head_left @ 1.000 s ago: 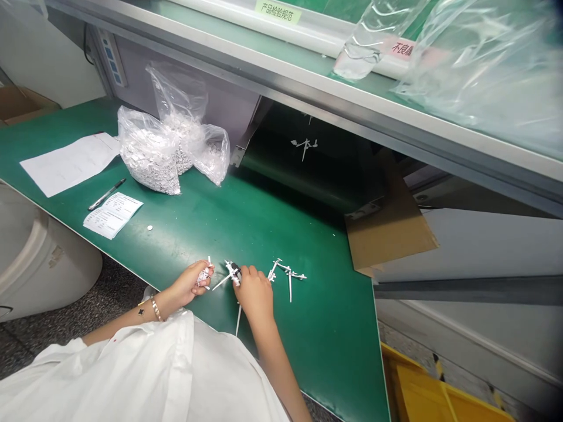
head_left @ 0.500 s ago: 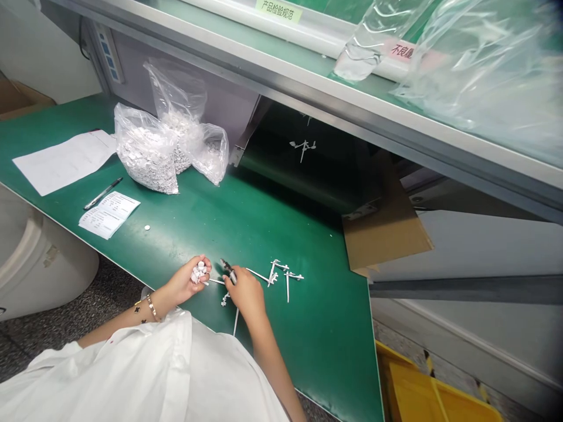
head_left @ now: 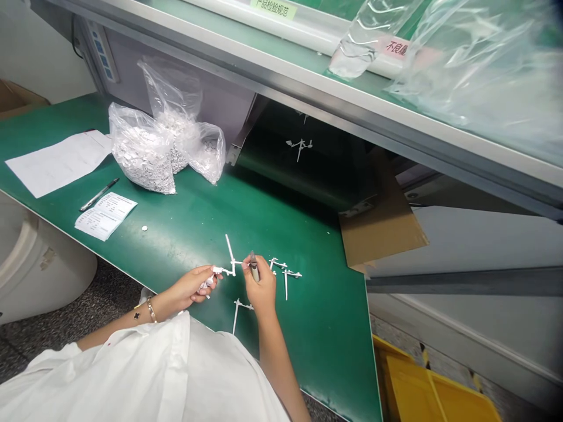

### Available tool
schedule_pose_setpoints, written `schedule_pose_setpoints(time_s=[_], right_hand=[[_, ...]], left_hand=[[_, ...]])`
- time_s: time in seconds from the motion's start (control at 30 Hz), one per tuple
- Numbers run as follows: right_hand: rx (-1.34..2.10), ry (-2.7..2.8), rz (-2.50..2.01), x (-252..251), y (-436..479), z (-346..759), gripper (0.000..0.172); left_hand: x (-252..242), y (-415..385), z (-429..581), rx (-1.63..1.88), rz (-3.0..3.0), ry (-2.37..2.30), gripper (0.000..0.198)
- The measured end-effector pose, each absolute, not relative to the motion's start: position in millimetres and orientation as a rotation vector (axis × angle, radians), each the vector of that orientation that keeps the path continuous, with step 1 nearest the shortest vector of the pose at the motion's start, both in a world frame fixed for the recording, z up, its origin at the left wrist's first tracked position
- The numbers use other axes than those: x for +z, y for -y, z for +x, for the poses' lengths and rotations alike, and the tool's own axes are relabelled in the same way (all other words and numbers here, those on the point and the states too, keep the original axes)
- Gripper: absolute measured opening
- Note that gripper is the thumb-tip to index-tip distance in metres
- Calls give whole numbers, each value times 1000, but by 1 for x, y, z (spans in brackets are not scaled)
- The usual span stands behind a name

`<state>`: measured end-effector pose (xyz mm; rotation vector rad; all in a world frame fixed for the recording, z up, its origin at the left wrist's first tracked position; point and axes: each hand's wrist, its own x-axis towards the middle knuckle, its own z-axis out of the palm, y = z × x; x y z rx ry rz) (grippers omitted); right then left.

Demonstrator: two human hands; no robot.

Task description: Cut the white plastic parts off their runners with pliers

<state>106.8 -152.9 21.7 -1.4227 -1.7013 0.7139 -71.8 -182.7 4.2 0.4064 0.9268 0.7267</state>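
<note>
My left hand (head_left: 197,286) is closed around several small white plastic parts (head_left: 206,283). Its thumb and forefinger pinch one end of a branched white plastic sprue (head_left: 233,264), whose long stem points away from me. My right hand (head_left: 261,284) grips a small hand tool (head_left: 254,268) with a pointed grey tip and a pale body; its exact kind is unclear. The right fingertips also meet the sprue's other branch. Close to my right wrist, another white sprue (head_left: 236,316) lies on the green tabletop. Further white sprues (head_left: 287,283) lie to the right of that hand.
Clear bags of small white pieces (head_left: 143,155) stand at the back left. Nearby lie a paper sheet (head_left: 57,161), a pen (head_left: 99,194), a printed slip (head_left: 105,215) and one white disc (head_left: 145,228). A dark sloped chute (head_left: 308,170) and cardboard (head_left: 382,223) sit under the shelf (head_left: 308,73).
A sprue is now lifted between my hands, its end pinched by my left fingers. My right hand has moved slightly right, its tool now pointing upward. The view has shifted slightly.
</note>
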Motion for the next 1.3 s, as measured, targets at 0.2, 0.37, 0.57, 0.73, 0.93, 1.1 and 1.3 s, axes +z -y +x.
schedule_pose_setpoints(time_s=[0.2, 0.37, 0.57, 0.73, 0.93, 1.1, 1.3], right_hand=[[672, 1815, -1310, 25, 154, 105, 19], [668, 1833, -1336, 23, 153, 104, 20], [615, 1784, -1389, 22, 154, 104, 20], [627, 1845, -1534, 15, 168, 106, 24], [576, 2089, -1456, 8, 184, 96, 27], [538, 2118, -1436, 9, 183, 91, 29], [459, 2183, -1425, 9, 181, 93, 30]], left_hand=[[7, 180, -73, 765, 347, -902, 36], [6, 182, -75, 765, 283, -866, 36], [8, 183, -69, 833, 420, -938, 34], [13, 180, -69, 947, 516, -1056, 36], [20, 174, -72, 945, 595, -1094, 39], [22, 173, -71, 916, 603, -1100, 38], [21, 172, -74, 875, 622, -1106, 38]])
